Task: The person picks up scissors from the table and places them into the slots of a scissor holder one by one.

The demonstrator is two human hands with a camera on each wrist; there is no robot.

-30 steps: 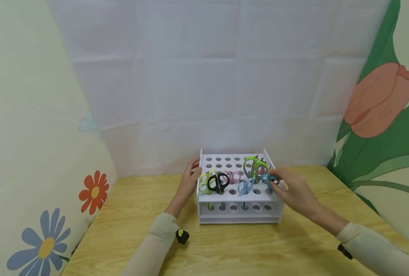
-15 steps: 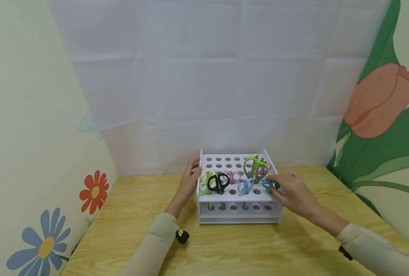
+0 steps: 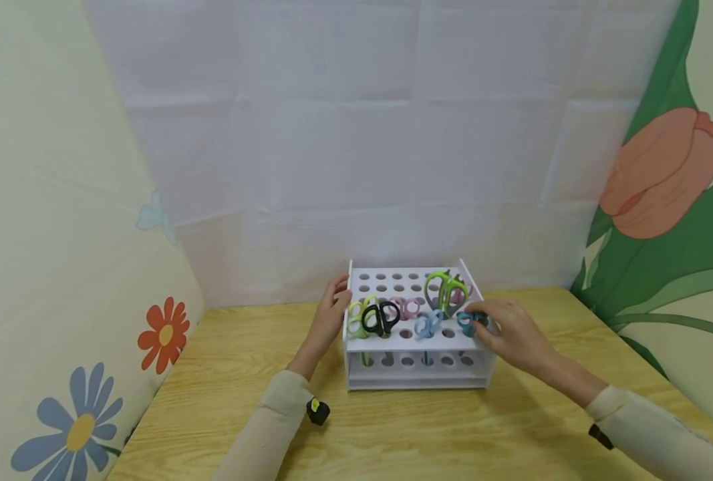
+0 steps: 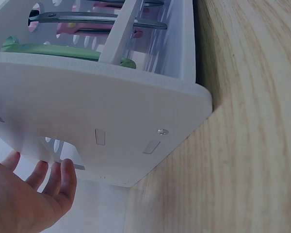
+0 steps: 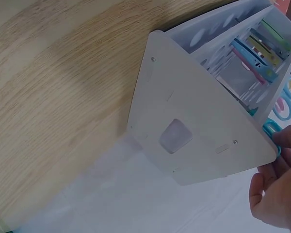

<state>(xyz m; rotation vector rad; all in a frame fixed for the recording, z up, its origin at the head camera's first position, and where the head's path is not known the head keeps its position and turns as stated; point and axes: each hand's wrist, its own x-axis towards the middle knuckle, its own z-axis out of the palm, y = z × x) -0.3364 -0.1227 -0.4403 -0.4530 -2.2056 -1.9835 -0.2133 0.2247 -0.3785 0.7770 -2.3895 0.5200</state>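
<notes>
My right hand pinches the handles of a pair of teal scissors at the right end of the front row of a white rack. Their blade passes down through a hole, seen partly in the right wrist view. My left hand touches the rack's left side panel near its oval cutout, fingers slightly bent. Light blue scissors, black scissors, yellow-green scissors, pink scissors and large lime-green scissors stand in other holes, handles up.
The rack stands on a wood-grain table, close to a white cloth backdrop. Floral cloths hang at both sides, one with blue and red flowers, the other with tulips. A pinkish handle shows behind the lime-green scissors.
The teal scissors have sunk lower into the rack, and the right hand has come slightly down with them. The left hand and the other scissors keep their places.
</notes>
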